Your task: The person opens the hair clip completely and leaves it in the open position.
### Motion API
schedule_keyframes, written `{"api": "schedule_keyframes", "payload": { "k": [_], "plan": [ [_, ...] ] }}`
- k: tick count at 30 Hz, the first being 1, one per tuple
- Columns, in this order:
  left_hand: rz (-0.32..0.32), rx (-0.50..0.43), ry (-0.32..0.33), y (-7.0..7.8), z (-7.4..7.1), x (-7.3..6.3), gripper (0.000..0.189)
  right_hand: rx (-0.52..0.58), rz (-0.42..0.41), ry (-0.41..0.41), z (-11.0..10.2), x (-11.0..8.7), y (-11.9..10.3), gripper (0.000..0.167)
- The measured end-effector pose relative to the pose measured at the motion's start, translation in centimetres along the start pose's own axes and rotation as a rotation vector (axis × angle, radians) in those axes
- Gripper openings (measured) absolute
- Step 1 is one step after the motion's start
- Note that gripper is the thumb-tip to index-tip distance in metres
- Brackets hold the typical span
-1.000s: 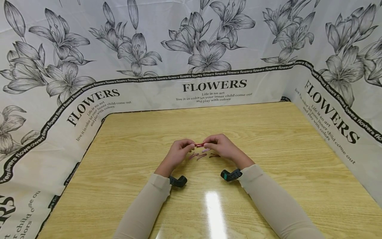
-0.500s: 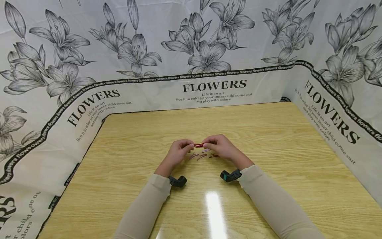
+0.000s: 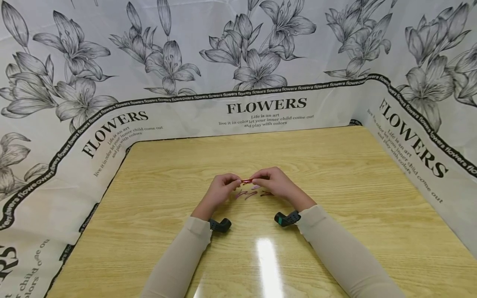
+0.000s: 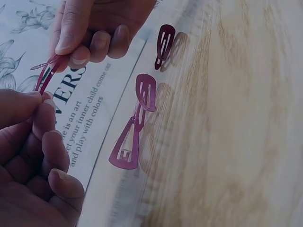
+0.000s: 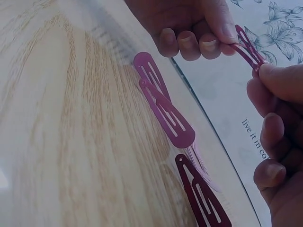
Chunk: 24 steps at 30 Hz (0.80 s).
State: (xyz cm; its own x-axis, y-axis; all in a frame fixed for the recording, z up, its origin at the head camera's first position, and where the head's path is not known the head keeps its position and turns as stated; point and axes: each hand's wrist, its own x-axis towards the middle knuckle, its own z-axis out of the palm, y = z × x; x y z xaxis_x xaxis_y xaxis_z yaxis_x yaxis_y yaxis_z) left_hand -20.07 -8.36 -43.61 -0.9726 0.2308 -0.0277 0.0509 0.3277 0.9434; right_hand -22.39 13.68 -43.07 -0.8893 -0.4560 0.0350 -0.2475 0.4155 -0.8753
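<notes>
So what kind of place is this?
Probably an indoor work corner, though I can't tell which building. There's a wood-grain table with snap hair clips lying on it, and what looks like lily-printed sheeting reading FLOWERS around three sides.

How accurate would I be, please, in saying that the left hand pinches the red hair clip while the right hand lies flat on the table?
Not quite: the right hand isn't flat on the table; the head view shows it pinching the red hair clip too, together with the left hand.
</notes>
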Motion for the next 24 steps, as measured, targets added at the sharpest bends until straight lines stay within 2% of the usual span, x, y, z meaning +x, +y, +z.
{"api": "schedule_keyframes", "payload": {
  "k": [3, 7, 16, 24],
  "plan": [
    [0.002, 0.014, 0.001, -1.0, -0.1, 0.5, 0.021, -0.004, 0.007, 0.009, 0.0, 0.0, -0.2, 0.02],
    [0.014, 0.034, 0.004, -1.3, -0.3, 0.5, 0.021, -0.005, 0.01, 0.018, 0.1, 0.1, -0.4, 0.018],
    [0.021, 0.077, -0.009, -1.1, -0.7, 0.2, 0.016, -0.054, -0.012, 0.008, 0.0, 0.8, -0.8, 0.014],
    [0.065, 0.186, -0.006, -0.5, -1.3, 0.0, 0.016, -0.092, -0.031, 0.012, 0.0, 1.6, -1.1, 0.012]
  ]
}}
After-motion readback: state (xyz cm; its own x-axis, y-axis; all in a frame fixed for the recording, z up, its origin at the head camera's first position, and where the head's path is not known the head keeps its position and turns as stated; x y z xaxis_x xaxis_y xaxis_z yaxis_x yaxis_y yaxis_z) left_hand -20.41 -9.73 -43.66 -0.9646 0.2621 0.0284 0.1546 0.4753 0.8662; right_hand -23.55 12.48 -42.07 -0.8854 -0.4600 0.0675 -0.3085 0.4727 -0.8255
